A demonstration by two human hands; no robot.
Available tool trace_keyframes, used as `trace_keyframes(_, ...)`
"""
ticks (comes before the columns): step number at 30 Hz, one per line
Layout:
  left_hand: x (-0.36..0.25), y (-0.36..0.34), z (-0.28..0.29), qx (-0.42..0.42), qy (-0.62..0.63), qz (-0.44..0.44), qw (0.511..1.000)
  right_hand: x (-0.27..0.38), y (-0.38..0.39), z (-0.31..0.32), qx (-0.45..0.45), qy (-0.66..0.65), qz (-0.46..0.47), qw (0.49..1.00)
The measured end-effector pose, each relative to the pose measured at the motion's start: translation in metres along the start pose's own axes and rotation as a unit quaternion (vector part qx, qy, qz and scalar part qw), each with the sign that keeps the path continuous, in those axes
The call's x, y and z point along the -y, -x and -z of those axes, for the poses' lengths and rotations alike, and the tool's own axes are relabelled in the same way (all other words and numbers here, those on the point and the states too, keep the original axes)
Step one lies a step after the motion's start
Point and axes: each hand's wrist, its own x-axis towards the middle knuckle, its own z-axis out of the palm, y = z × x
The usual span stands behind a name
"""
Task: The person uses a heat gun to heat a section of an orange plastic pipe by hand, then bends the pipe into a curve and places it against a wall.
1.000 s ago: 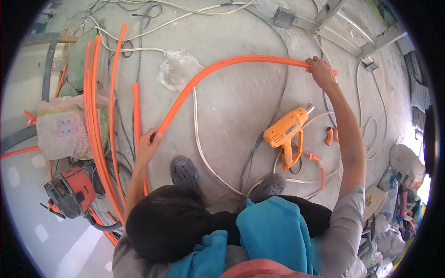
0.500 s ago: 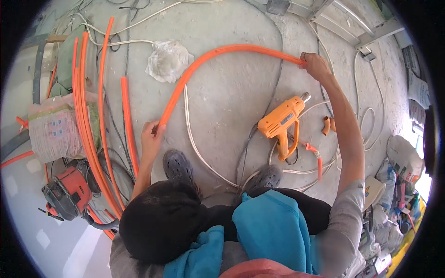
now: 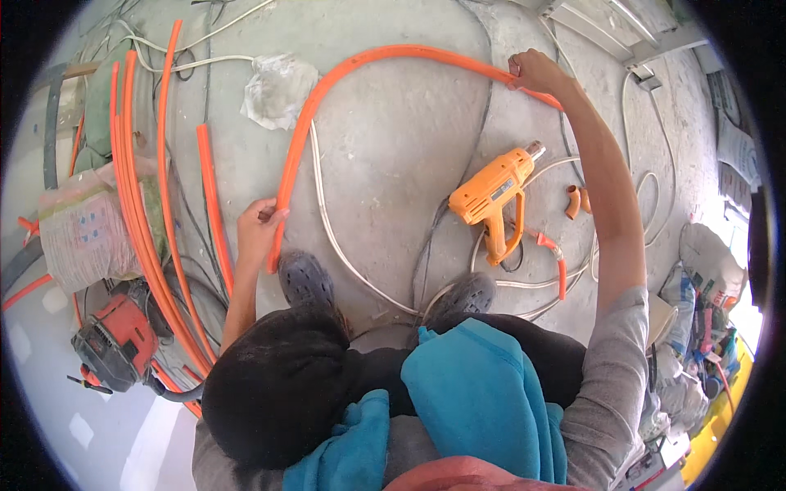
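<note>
An orange plastic pipe (image 3: 385,53) bends in a high arch over the floor in front of me. My right hand (image 3: 539,74) is closed round it near one end, and a short length sticks out beyond the fingers. On the other side my left hand (image 3: 259,233) grips the pipe between thumb and fingers, its lower end hanging just below beside my left shoe (image 3: 304,280). Under the arch, an orange heat gun (image 3: 493,195) lies on its side with its metal nozzle pointing to the far right. A short bent orange pipe piece (image 3: 560,266) lies close to its handle.
Several straight orange pipes (image 3: 139,221) lie at the left, near a red and black power tool (image 3: 119,340) and a plastic-wrapped bundle (image 3: 90,233). A crumpled plastic bag (image 3: 278,92), white cable (image 3: 323,214) and curved orange fittings (image 3: 574,201) dot the concrete. Sacks and clutter (image 3: 684,393) line the right.
The pipe is bent more tightly, its arch farther from me. My right hand has moved away and slightly left. Short end lengths now show beyond both hands.
</note>
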Motion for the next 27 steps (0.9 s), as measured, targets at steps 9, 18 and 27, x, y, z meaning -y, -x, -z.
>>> trace_keyframes(9,-0.012,-0.002,0.0,0.002,-0.024,0.0,1.0,0.002,-0.005,-0.001,0.006,0.006,0.0,1.0)
trace_keyframes(18,-0.01,0.005,0.003,0.016,-0.016,0.001,1.0,0.015,-0.004,-0.007,-0.007,-0.016,-0.008,1.0)
trace_keyframes(27,-0.098,0.016,0.076,0.053,0.165,-0.01,0.985,0.023,-0.017,-0.002,-0.028,0.018,0.015,0.999)
